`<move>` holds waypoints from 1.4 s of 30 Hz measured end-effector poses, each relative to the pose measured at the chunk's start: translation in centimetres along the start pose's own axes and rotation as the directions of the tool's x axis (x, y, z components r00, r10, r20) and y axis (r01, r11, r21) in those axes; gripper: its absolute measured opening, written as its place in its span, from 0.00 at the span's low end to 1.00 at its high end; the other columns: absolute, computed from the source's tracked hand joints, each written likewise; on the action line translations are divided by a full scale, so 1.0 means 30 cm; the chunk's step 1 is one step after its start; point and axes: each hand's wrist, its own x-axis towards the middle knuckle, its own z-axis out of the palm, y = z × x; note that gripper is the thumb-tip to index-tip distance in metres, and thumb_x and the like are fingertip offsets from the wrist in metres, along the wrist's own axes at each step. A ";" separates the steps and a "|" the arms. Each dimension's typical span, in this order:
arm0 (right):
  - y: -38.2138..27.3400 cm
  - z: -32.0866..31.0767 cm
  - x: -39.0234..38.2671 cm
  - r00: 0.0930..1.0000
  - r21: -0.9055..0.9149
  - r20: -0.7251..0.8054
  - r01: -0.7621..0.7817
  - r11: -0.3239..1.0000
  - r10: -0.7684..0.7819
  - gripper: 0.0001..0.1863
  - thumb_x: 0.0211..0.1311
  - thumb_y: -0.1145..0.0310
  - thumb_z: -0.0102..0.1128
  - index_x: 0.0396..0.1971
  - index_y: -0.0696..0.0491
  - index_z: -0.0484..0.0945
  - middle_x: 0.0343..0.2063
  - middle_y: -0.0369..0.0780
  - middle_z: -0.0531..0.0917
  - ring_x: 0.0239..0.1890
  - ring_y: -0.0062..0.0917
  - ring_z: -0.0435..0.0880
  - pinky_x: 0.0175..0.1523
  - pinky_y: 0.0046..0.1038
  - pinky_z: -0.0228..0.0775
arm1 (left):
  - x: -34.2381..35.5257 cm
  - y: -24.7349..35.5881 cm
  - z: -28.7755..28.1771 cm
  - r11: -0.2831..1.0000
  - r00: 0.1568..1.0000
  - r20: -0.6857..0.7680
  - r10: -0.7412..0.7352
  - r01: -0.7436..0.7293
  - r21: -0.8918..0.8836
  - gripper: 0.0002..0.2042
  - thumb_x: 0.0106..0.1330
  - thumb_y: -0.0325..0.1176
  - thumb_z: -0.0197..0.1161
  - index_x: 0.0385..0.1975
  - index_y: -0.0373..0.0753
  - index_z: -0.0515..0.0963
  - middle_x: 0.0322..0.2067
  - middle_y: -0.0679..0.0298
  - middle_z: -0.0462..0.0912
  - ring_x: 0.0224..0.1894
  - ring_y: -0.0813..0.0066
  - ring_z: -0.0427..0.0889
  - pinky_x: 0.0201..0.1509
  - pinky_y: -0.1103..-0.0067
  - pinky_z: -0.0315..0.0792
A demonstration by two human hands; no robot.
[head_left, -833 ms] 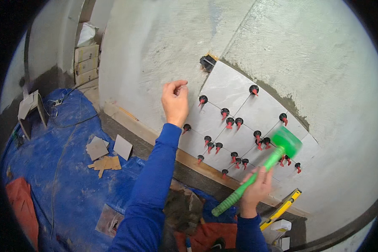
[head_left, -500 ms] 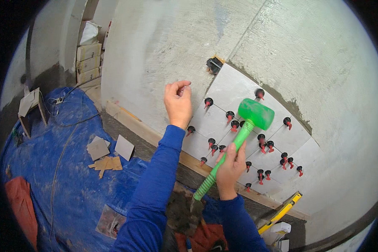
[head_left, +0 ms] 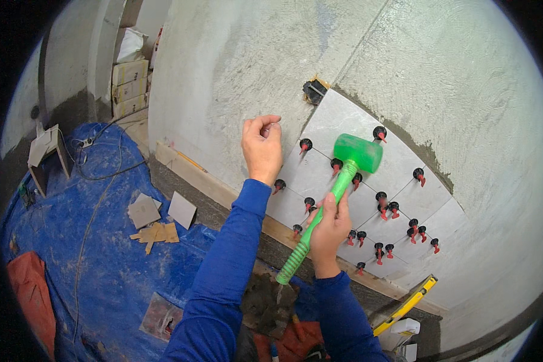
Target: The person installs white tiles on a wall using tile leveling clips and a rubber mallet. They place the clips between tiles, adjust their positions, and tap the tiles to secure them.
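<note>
My right hand [head_left: 330,235] grips the handle of a green mallet [head_left: 358,153]. The mallet's head hangs in front of light grey tiles [head_left: 332,117] on the wall. Several black levelling clips with red wings [head_left: 418,175] stick out along the tile joints. My left hand [head_left: 263,148] is raised beside the tiles, in front of bare plaster. Its fingers are curled towards the thumb; whether a small thing sits between them is hidden. A dark wall box [head_left: 314,91] is at the tiles' top corner.
A wooden batten [head_left: 202,174] runs under the tiles. A yellow spirit level [head_left: 405,305] leans at lower right. Grey mortar [head_left: 265,308] lies below my hands. Loose tile pieces [head_left: 181,210] and torn cardboard [head_left: 157,234] lie on the blue sheet [head_left: 105,259], with a cable [head_left: 90,223] across it.
The mallet's head has shifted slightly left and up across the tiles, its handle still in my right hand. My left hand keeps its curled pose. The view has moved slightly.
</note>
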 end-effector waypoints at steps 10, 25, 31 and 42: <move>0.011 -0.007 0.011 1.000 -0.054 -0.021 -0.015 0.998 0.014 0.24 0.81 0.65 0.51 0.71 0.57 0.67 0.26 0.33 0.77 0.20 0.13 0.75 0.24 0.19 0.68 | -0.007 -0.022 0.021 0.998 0.999 0.002 0.055 -0.055 0.017 0.07 0.64 0.25 0.64 0.38 0.36 0.87 0.35 0.64 0.75 0.34 0.75 0.74 0.43 0.77 0.73; -0.001 -0.023 0.010 0.999 0.004 0.003 -0.054 0.999 0.054 0.26 0.81 0.66 0.52 0.73 0.56 0.64 0.26 0.32 0.76 0.20 0.13 0.75 0.24 0.19 0.68 | -0.019 -0.026 0.026 1.000 1.000 0.021 -0.011 0.011 0.021 0.08 0.65 0.28 0.65 0.40 0.37 0.87 0.35 0.66 0.78 0.37 0.76 0.75 0.46 0.78 0.72; 0.036 0.004 -0.011 0.994 -0.027 -0.093 0.050 0.998 -0.052 0.26 0.80 0.63 0.55 0.71 0.56 0.68 0.27 0.32 0.77 0.20 0.13 0.75 0.23 0.18 0.68 | -0.012 -0.057 0.032 1.000 1.000 -0.001 0.011 -0.011 -0.009 0.07 0.64 0.26 0.64 0.39 0.37 0.87 0.35 0.63 0.78 0.35 0.74 0.76 0.44 0.76 0.73; -0.019 -0.114 -0.086 0.996 0.012 -0.089 -0.002 1.000 0.003 0.22 0.81 0.66 0.51 0.69 0.56 0.68 0.30 0.34 0.76 0.20 0.15 0.75 0.22 0.20 0.69 | 0.013 -0.078 0.006 0.999 0.997 0.058 0.040 -0.040 -0.007 0.08 0.65 0.27 0.65 0.41 0.37 0.87 0.37 0.64 0.79 0.37 0.74 0.75 0.45 0.77 0.72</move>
